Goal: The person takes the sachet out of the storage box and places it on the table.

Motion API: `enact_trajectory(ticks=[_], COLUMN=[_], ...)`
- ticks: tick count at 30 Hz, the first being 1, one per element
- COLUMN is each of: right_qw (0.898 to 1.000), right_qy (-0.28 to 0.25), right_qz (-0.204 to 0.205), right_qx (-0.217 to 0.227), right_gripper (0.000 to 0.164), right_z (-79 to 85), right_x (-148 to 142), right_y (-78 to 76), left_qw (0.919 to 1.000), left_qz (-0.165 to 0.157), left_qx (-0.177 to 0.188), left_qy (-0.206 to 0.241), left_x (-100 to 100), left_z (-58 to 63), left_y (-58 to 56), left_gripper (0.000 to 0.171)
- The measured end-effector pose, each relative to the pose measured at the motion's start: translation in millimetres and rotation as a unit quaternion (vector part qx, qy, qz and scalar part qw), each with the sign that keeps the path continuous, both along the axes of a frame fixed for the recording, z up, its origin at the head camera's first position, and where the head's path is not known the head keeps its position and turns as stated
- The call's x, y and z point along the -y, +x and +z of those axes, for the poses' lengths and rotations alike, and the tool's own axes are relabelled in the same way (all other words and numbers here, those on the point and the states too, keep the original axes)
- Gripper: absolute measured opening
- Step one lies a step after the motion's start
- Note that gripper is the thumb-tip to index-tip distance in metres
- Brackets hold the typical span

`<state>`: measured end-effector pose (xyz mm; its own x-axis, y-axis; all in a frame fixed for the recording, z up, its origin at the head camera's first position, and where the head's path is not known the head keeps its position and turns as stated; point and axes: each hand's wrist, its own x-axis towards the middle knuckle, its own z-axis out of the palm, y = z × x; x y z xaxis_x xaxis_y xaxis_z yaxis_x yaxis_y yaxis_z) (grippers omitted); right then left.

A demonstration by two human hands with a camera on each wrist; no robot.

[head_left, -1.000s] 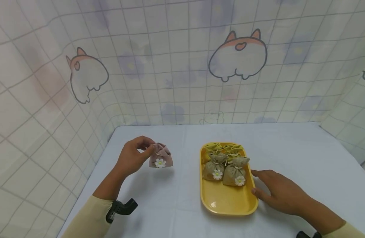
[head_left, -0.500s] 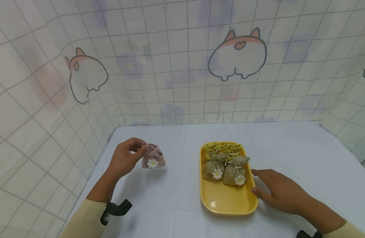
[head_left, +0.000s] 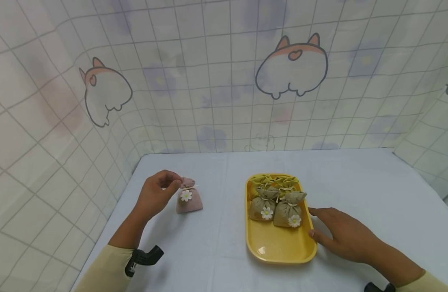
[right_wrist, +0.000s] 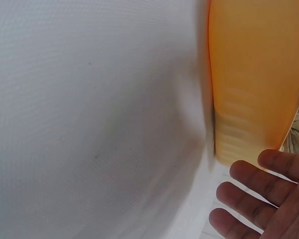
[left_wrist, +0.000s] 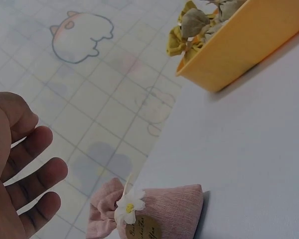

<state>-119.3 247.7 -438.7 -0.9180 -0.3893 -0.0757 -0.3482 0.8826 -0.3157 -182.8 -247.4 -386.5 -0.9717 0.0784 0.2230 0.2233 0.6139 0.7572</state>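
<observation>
A pink drawstring pouch (head_left: 189,200) with a white flower stands upright on the left part of the table. My left hand (head_left: 156,194) is just left of its gathered neck. In the left wrist view a gap shows between the loosely bent fingers (left_wrist: 37,177) and the pouch (left_wrist: 172,206), which carries a round brown label. A yellow tray (head_left: 276,245) stands right of the middle. My right hand (head_left: 346,237) lies along its right side, with fingertips and thumb at the rim. Its fingers (right_wrist: 251,204) are spread and nearly straight in the right wrist view.
Two grey-green pouches (head_left: 287,213) with white flowers sit in the tray, in front of yellow-green pouches (head_left: 262,180) at its far end. A white cloth covers the table (head_left: 224,227). A tile-patterned curtain (head_left: 216,101) rises behind and at both sides.
My left hand has moved slightly left with the pink pouch and let it go. The pouch, held tilted before, now stands upright on the table. The right hand and tray have stayed put.
</observation>
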Motion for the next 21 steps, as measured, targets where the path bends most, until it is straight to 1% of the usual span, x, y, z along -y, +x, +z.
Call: enact_trajectory(ticks=[4,10,14,16,21], right_qw=[1.000,1.000,1.000,1.000,1.000], right_qy=[0.000,0.002,0.000,0.000,0.002], right_qz=[-0.001,-0.001,0.002,0.003,-0.002], right_qx=[0.002,0.007,0.004,0.003,0.011], right_gripper=[0.075,0.075,0.075,0.075,0.076], right_z=[1.1,2.6,1.7,1.1,1.8], right_x=[-0.4,-0.6,-0.8,-0.8,-0.3], right_y=[0.4,0.0,-0.9,-1.0,-0.2], left_qw=[0.9999,0.9990,0.9980,0.9978,0.9971], left_qz=[-0.010,-0.044,-0.054,-0.058,-0.075], left_qx=[0.006,0.004,0.021,0.026,0.012], left_qy=[0.002,0.013,0.024,0.022,0.007], left_x=[-4.6,-13.6,-20.4,-24.8,-39.6], left_z=[-1.9,-4.0,-5.5,-6.4,-11.0], left_y=[-0.5,-1.9,-1.3,-1.0,-1.5], left_gripper=[0.010,0.011,0.009,0.009,0.007])
